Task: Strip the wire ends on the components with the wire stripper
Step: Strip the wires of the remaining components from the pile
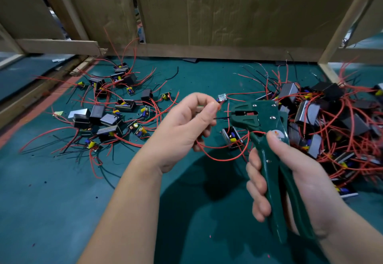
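Note:
My right hand (290, 172) grips the handles of a green wire stripper (267, 139), thumb on its upper side, jaws pointing left. My left hand (186, 124) pinches wires between thumb and fingers just left of the jaws. A thin black wire (222, 118) runs from my fingers into the stripper's jaw opening. A red wire (223, 159) loops down below my left hand to a small component (232, 137) with a metal case lying on the mat under the stripper. Another small clear-topped component (222, 97) sits just beyond my left fingertips.
On the green mat (62, 191), a scattered group of components with red and black leads (116, 110) lies at the left. A denser heap of components and red wires (335, 122) fills the right side. Cardboard panels and a wooden frame (228, 15) close the back.

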`<state>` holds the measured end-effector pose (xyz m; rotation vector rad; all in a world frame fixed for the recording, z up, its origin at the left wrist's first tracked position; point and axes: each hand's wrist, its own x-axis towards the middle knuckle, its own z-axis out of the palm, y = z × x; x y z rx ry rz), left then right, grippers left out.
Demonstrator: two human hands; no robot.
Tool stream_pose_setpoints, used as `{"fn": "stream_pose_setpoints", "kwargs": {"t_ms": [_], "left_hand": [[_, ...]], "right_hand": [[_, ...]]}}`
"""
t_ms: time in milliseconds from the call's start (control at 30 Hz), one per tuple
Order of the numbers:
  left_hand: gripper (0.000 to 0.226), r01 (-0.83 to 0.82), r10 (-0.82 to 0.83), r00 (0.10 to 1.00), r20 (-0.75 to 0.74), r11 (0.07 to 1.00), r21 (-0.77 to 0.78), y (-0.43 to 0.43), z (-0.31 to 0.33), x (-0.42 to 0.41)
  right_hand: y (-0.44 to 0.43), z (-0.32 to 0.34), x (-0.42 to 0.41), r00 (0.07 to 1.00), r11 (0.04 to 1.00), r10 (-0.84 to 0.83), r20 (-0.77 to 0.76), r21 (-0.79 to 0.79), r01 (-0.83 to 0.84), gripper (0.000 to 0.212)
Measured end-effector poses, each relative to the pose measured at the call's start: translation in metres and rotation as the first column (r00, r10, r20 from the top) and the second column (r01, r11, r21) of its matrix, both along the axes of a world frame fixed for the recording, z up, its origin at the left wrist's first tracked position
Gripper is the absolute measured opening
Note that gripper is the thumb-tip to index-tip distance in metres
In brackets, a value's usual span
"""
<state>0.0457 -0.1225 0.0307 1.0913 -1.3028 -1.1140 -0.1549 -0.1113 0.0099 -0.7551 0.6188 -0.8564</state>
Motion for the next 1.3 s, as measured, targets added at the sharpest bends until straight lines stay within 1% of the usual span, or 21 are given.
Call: {"fn": "stream_pose_setpoints", "kwargs": {"t_ms": [33, 67, 100, 167, 233, 333, 433, 500, 600, 667, 733, 800, 867, 933, 1000, 1167, 1300], "left_hand": [[0.012, 0.034, -0.035, 0.999, 0.03, 0.999, 0.025, 0.001, -0.002, -0.001], [0.013, 0.049, -0.052, 0.996, 0.076, 0.998, 0.039, 0.001, -0.004, -0.002], [0.014, 0.054, -0.058, 0.993, 0.106, 0.998, 0.045, 0.001, -0.005, -0.003], [0.013, 0.041, -0.045, 0.995, 0.087, 0.998, 0.045, 0.001, -0.004, -0.003], [0.016, 0.018, -0.02, 0.999, 0.042, 0.999, 0.037, 0.001, -0.002, -0.001], [0.018, 0.007, -0.008, 0.999, 0.044, 0.999, 0.032, 0.0, 0.0, 0.001], [0.022, 0.039, -0.041, 0.997, 0.059, 0.998, 0.041, 0.0, -0.001, 0.001], [0.022, 0.061, -0.065, 0.996, 0.069, 0.996, 0.059, 0.0, 0.0, 0.001], [0.018, 0.07, -0.074, 0.995, 0.069, 0.996, 0.059, 0.0, 0.0, 0.002], [0.016, 0.113, -0.117, 0.99, 0.078, 0.993, 0.046, 0.002, 0.0, 0.004], [0.016, 0.15, -0.153, 0.984, 0.093, 0.988, 0.041, 0.003, 0.0, 0.005], [0.015, 0.122, -0.126, 0.985, 0.115, 0.991, 0.046, 0.003, 0.0, 0.006], [0.016, 0.056, -0.062, 0.988, 0.139, 0.997, 0.049, 0.002, -0.002, 0.006], [0.017, 0.016, -0.022, 0.987, 0.157, 0.999, 0.038, 0.001, -0.003, 0.007], [0.017, 0.008, -0.011, 0.988, 0.157, 1.0, 0.021, 0.001, -0.003, 0.007], [0.013, 0.001, 0.003, 0.995, 0.101, 0.999, -0.042, 0.0, -0.002, 0.006], [0.011, -0.031, 0.037, 0.991, 0.128, 0.998, -0.045, 0.0, -0.002, 0.007]], "right_hand": [[0.001, 0.01, 0.01, 0.99, 0.991, 0.125, -0.066, 0.051, -0.122, 0.046], [0.002, 0.015, 0.009, 0.989, 0.993, 0.114, -0.098, 0.056, -0.109, 0.045], [0.0, 0.01, 0.011, 0.992, 0.992, 0.104, -0.067, 0.078, -0.099, 0.044], [-0.003, 0.007, 0.006, 0.991, 0.989, 0.1, 0.087, 0.104, -0.109, 0.042], [-0.008, 0.008, 0.003, 0.99, 0.992, 0.066, 0.128, 0.101, -0.08, 0.042], [-0.013, 0.007, 0.002, 0.988, 0.996, 0.04, 0.147, 0.072, -0.051, 0.044], [-0.013, 0.009, 0.001, 0.987, 0.998, 0.046, 0.156, 0.036, -0.053, 0.046], [-0.013, 0.009, 0.0, 0.984, 0.997, 0.062, 0.168, 0.027, -0.068, 0.046], [-0.009, 0.01, 0.001, 0.973, 0.991, 0.13, 0.191, -0.009, -0.131, 0.049], [-0.007, 0.01, 0.002, 0.974, 0.987, 0.159, 0.162, -0.001, -0.161, 0.053], [-0.005, 0.01, 0.002, 0.976, 0.98, 0.189, 0.109, 0.04, -0.194, 0.056], [-0.002, 0.009, 0.003, 0.963, 0.964, 0.254, 0.084, 0.052, -0.259, 0.058], [0.001, 0.01, 0.004, 0.946, 0.948, 0.313, 0.081, 0.04, -0.317, 0.057], [0.003, 0.011, 0.004, 0.936, 0.938, 0.344, 0.076, 0.027, -0.347, 0.056], [0.003, 0.012, 0.003, 0.934, 0.935, 0.353, 0.061, 0.015, -0.354, 0.056], [0.001, 0.013, 0.001, 0.943, 0.943, 0.333, 0.019, 0.017, -0.333, 0.058], [0.002, 0.012, 0.001, 0.932, 0.932, 0.361, 0.036, 0.01, -0.361, 0.056]]}}
